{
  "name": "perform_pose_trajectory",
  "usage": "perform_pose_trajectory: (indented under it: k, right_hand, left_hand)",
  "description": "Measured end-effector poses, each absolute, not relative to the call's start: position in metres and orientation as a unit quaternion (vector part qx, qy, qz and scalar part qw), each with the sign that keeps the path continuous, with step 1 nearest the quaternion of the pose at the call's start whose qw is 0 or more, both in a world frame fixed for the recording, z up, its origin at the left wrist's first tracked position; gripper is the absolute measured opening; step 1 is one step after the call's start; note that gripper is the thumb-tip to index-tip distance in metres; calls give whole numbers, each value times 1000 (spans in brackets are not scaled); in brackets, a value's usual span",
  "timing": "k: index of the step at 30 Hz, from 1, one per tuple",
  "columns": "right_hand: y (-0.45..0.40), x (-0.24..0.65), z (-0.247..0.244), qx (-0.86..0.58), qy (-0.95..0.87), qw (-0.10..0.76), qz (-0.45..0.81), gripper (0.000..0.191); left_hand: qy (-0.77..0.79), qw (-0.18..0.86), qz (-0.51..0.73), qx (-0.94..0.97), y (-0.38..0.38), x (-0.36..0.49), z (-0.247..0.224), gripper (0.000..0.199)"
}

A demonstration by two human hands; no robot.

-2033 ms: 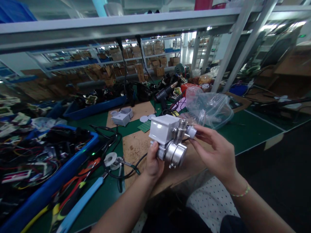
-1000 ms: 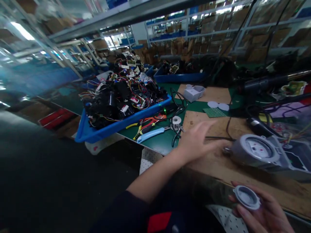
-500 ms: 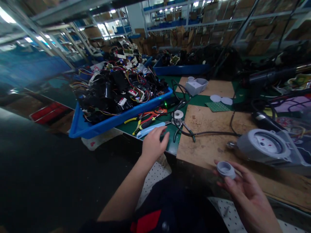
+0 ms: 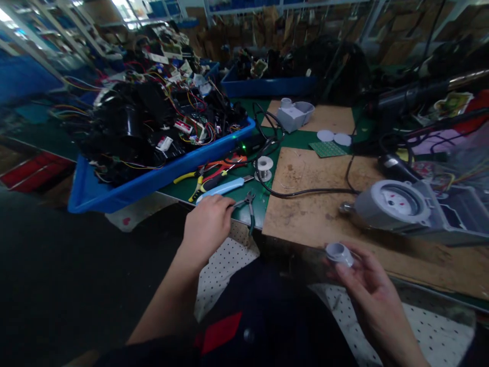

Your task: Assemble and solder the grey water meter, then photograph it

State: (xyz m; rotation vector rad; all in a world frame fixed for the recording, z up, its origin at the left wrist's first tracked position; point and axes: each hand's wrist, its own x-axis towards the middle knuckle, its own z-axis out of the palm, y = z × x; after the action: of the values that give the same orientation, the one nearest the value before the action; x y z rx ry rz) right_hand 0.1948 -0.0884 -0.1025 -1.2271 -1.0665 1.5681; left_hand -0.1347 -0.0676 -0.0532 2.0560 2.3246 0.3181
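Left hand (image 4: 208, 227), near bench (image 4: 261, 205) edge: fingers narrow on one handle of cutters (image 4: 251, 216); gathering both steadies them. Right hand (image 4: 376, 293): fingers holding grey cap, sides lightly gripped (image 4: 344, 257).

"What colour is the counter (image 4: 260, 206)?"

"Green, under a tan board (image 4: 305, 214) blotched with darker brown."

"And the tools?"

"Light blue on the utility knife (image 4: 223, 188), dark green on the handles of the pliers (image 4: 251, 216)."

"The small cap (image 4: 339, 254)?"

"Pale grey, and the round housing (image 4: 376, 204) is grey too."

"Any patterns?"

"Black dots all over the white cloth (image 4: 225, 265). The dark clothing (image 4: 282, 321) has a red patch (image 4: 221, 334)."

"And the big bin (image 4: 153, 181)?"

"Bright blue."
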Motion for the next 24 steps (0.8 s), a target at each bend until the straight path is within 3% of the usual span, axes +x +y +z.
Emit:
perform_pose_trajectory:
  k: [3, 6, 8, 12, 17, 24]
  right_hand:
    - [-85, 192, -102, -489, -418, 437, 629, 43]
    - [-84, 189, -101, -493, -415, 430, 632, 47]
    - [-83, 189, -97, -485, -390, 437, 650, 43]
    - [-79, 191, -85, -437, -336, 453, 700, 31]
    - [-67, 189, -77, -425, -398, 441, 683, 22]
    - [-42, 155, -69, -459, -676, 381, 434, 20]
  left_hand:
    - [737, 5, 93, 669, -81, -129, -65, 34]
    - [739, -17, 108, 665, -88, -110, -77, 66]
    - [736, -9, 99, 669, -91, -100, -80, 77]
    - [715, 37, 62, 695, -94, -98, -76, 67]
    - [715, 8, 36, 699, -92, -104, -84, 75]
    - [695, -63, 123, 706, -101, -79, -83, 58]
